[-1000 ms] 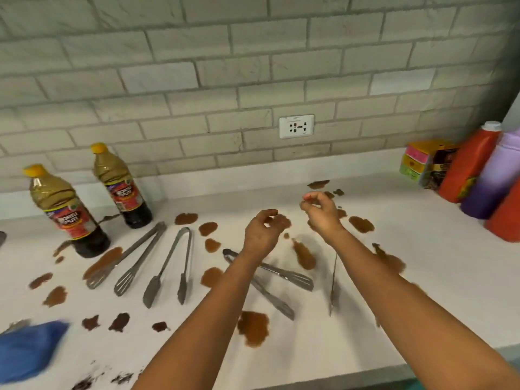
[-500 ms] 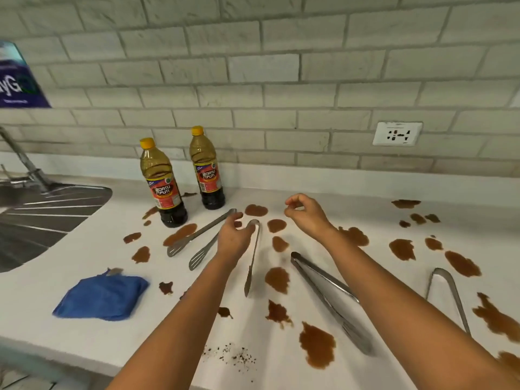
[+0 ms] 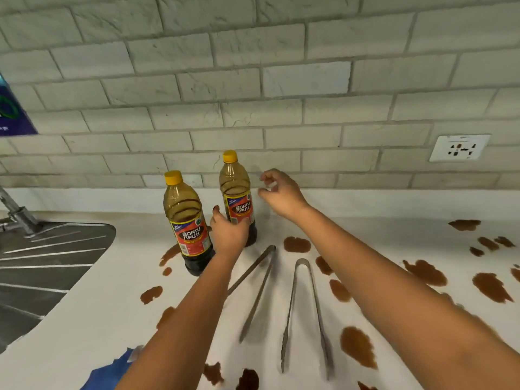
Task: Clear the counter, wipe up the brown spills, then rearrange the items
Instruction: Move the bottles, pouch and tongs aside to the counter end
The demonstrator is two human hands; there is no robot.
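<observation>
The white desk [image 3: 84, 327] is running along a grey brick wall [image 3: 253, 80], with a steel sink drainboard [image 3: 42, 263] sitting at its left end and a white socket [image 3: 460, 147] showing on the wall to the right. Brown spills [image 3: 425, 273] are lying scattered over the desk, thickest toward its right side and front edge. Two soy sauce bottles with yellow caps are standing upright near the back edge: the left bottle [image 3: 188, 226] a little nearer the front, the right bottle [image 3: 235, 190] close to the wall. The left hand [image 3: 229, 233] is reaching between them, its fingers spread loosely and lying against the lower part of the right bottle; whether they are gripping it I cannot tell. The right hand [image 3: 281, 192] is hovering just right of that bottle's neck, fingers loosely curled, holding nothing. Two steel tongs, one pair [image 3: 259, 288] beside the other [image 3: 304, 316], are lying mid-desk. A blue cloth [image 3: 109, 372] is peeking at the front edge.
</observation>
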